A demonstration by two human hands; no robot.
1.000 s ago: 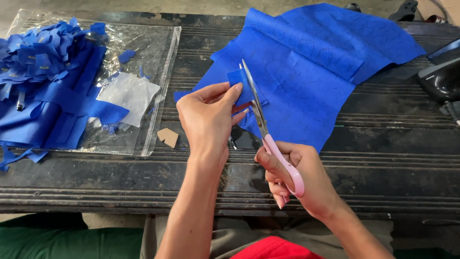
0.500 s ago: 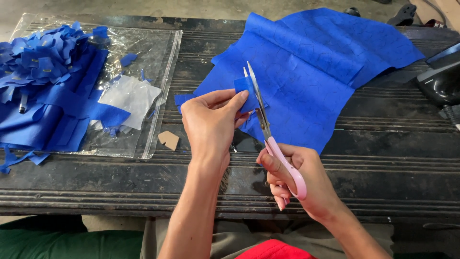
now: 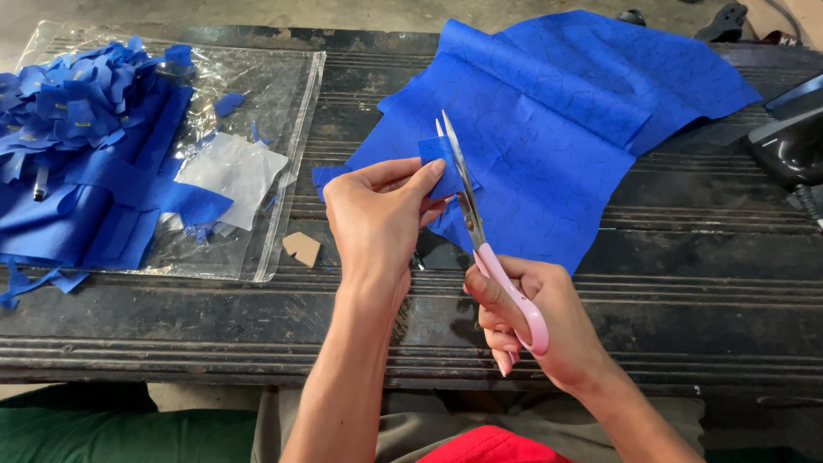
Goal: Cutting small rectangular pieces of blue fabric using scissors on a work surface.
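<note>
Two hands work over a dark wooden bench (image 3: 669,283); the left hand (image 3: 377,214) pinches a small blue fabric piece (image 3: 441,159) at twelve o'clock of its fingers; the right hand (image 3: 536,321) is clamped on pink-handled scissors (image 3: 480,240), blades at that piece; blue fabric sheet (image 3: 557,120) lies behind; blue scraps (image 3: 77,129) at nine o'clock.

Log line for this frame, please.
left hand: pinches blue fabric piece | right hand: pink-handled scissors, blades at piece

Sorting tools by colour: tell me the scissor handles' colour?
Pale pink; the scissor handles show best in the head view, in the right hand.
</note>
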